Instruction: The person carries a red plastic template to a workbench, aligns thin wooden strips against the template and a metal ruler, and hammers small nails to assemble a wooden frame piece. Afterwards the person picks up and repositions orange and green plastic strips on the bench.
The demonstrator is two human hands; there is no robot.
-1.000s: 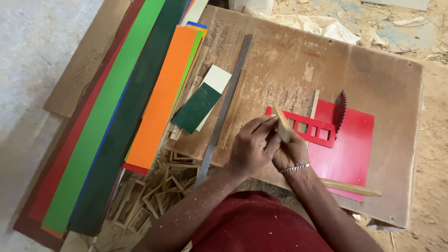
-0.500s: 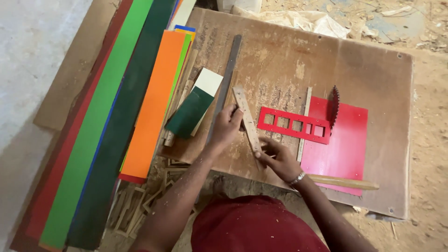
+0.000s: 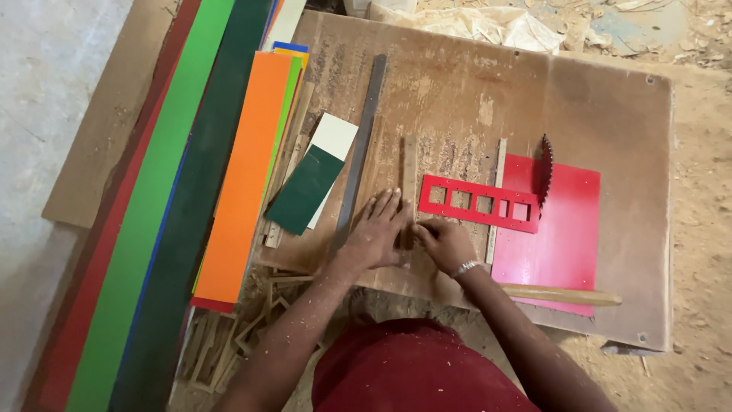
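Observation:
A narrow wooden strip [image 3: 409, 172] lies lengthwise on the brown workboard [image 3: 602, 114]. My left hand [image 3: 377, 233] rests flat on the board, fingers spread, pressing against the strip's near end. My right hand [image 3: 444, 242] is closed around that same end from the right. A red cut-out frame with several square holes [image 3: 478, 204] lies just right of the strip. A long grey metal ruler [image 3: 361, 149] lies to the left of my left hand.
A circular saw blade [image 3: 545, 169] sticks up through a red plate [image 3: 557, 236]. A wooden stick [image 3: 560, 294] lies near the front edge. Orange [image 3: 248, 172], green [image 3: 149, 221] and dark green [image 3: 202, 206] panels lie at left; wooden frame offcuts [image 3: 229, 336] sit below.
The strip has gone from being held up in my hands, to slanted on the board, to lying straight. My left hand has flattened beside it.

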